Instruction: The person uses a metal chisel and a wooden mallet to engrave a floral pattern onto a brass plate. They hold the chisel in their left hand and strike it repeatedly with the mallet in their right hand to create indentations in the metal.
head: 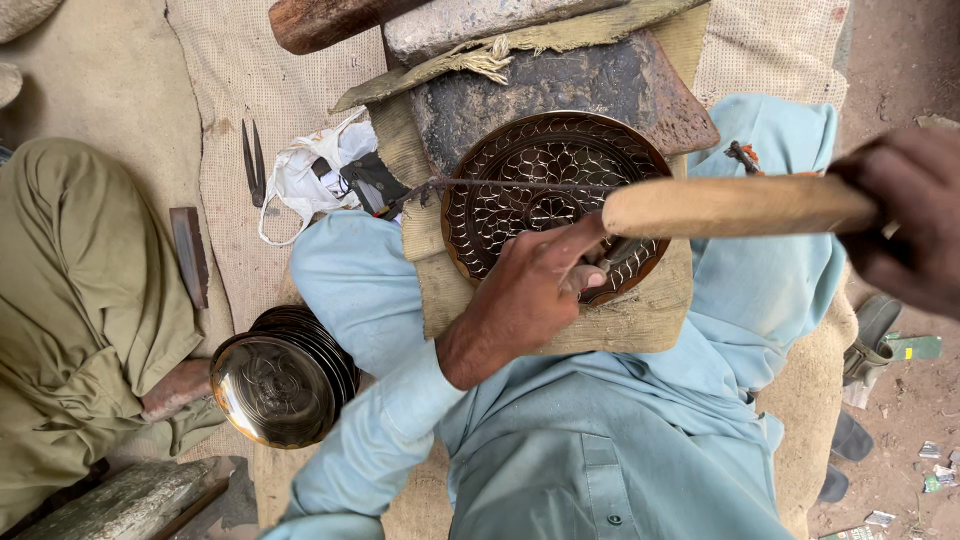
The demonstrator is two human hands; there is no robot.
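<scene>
On a dirt floor spread with burlap matting (250, 90), one round engraved brass plate (553, 200) lies on a dark block. The left hand (535, 285) pinches a tool against it; the right hand (905, 215) grips one wooden mallet (735, 205). One stack of plates (285, 375) sits nearby.

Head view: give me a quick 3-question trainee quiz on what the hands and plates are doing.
1. True or false: the left hand rests on the engraved plate lying on the dark block.
2. What does the right hand grip?
A. scissors
B. a wooden handle
C. a white bag
3. Fill in: the stack of plates sits on the person's ____ side, near another person's olive sleeve.

Key:
1. True; its fingers touch the plate's lower rim.
2. B, the wooden handle, held across the plate.
3. left
</scene>
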